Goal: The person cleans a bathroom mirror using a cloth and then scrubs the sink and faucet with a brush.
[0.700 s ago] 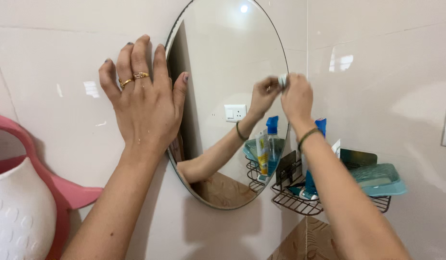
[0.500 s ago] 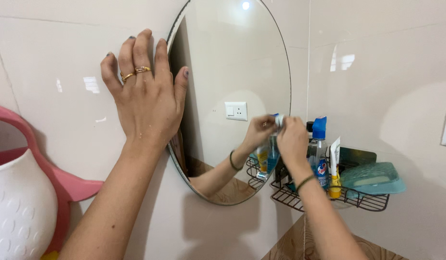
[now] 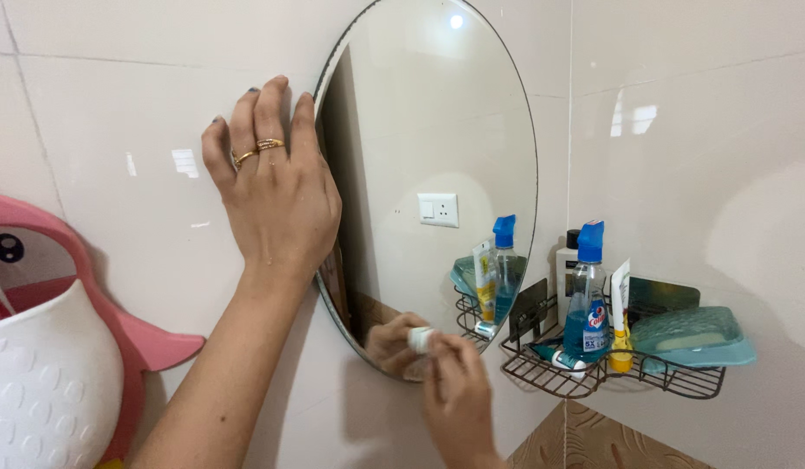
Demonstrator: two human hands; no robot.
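Head view, left hand (image 3: pixel 277 195): I see it flat and open on the wall tile (image 3: pixel 116 130), fingertips at the oval mirror (image 3: pixel 437 156) rim.
Right hand (image 3: pixel 455 395): pinching a small white pad (image 3: pixel 419 339) against the mirror's lower edge.
Progress: my judgement, wiping has reached the bottom; remaining area unclear.
Room: wire corner shelf (image 3: pixel 593 369) right, blue spray bottle (image 3: pixel 585 304), pink penguin holder (image 3: pixel 55 365) left.

You see shiny pale tile walls (image 3: pixel 698 104) meeting in a corner, a wire corner shelf (image 3: pixel 611 369), and a pink-and-white holder (image 3: pixel 46 365) at your left.
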